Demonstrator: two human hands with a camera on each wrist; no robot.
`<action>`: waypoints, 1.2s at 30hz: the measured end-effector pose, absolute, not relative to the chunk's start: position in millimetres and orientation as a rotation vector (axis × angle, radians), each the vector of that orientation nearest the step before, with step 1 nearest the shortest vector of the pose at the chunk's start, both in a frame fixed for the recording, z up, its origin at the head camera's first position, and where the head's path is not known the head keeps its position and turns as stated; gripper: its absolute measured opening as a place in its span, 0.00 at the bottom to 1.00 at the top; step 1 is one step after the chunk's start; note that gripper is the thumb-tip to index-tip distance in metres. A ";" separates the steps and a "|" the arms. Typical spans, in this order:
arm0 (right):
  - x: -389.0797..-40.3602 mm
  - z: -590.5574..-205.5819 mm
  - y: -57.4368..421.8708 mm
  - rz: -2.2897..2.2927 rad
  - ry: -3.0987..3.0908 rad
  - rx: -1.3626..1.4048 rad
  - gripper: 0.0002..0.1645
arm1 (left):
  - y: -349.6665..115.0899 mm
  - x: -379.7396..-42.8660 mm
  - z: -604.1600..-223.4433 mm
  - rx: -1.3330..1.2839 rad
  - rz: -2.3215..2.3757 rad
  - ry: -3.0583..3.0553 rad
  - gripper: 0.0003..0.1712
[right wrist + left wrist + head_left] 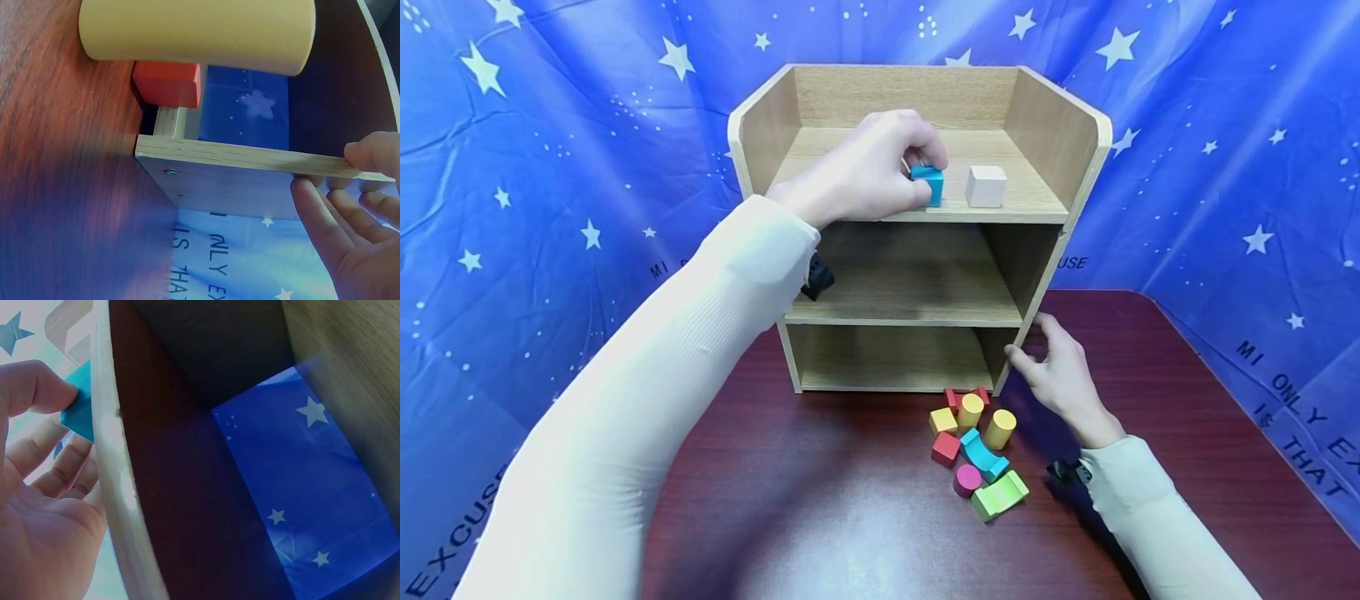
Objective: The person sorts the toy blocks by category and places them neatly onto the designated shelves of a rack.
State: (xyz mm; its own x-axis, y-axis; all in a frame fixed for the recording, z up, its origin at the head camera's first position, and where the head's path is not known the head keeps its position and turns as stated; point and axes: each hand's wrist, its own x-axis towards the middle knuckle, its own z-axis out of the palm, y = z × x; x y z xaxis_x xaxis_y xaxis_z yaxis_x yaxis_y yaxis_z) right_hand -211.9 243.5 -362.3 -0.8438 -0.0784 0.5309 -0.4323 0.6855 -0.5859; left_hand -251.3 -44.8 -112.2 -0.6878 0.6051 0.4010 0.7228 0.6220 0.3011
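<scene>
My left hand pinches a blue block between thumb and fingers, at the front of the top board of a wooden shelf. In the left wrist view the thumb presses on the blue block, partly hidden behind the board's edge. A white cube stands just right of it on the same board. My right hand holds the shelf's right side panel low down; the right wrist view has the thumb at the panel's front edge and the fingers along its outer face.
Several loose blocks lie on the dark red table before the shelf's right front corner: yellow cylinders, a red cube, a blue arch, a magenta cylinder and a green arch. A blue starry cloth hangs behind.
</scene>
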 end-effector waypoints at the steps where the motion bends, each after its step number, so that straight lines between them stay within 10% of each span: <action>1: -211.7 -362.3 243.7 1.014 -2.425 0.397 0.25 | -45.1 -252.3 -112.8 -1.083 -0.658 -2.583 0.14; 36: -212.5 -362.5 244.0 1.015 -2.418 0.399 0.23 | -56.4 -245.9 -116.7 -1.130 -0.723 -2.482 0.13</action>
State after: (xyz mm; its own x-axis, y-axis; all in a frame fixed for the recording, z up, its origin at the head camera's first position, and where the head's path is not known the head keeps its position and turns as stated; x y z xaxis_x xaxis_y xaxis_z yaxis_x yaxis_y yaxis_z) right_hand -212.5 244.0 -362.5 -0.8400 -0.0783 0.5369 -0.4381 0.6815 -0.5862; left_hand -245.9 -56.4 -116.7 -0.6364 0.6059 0.4774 0.7675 0.5595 0.3130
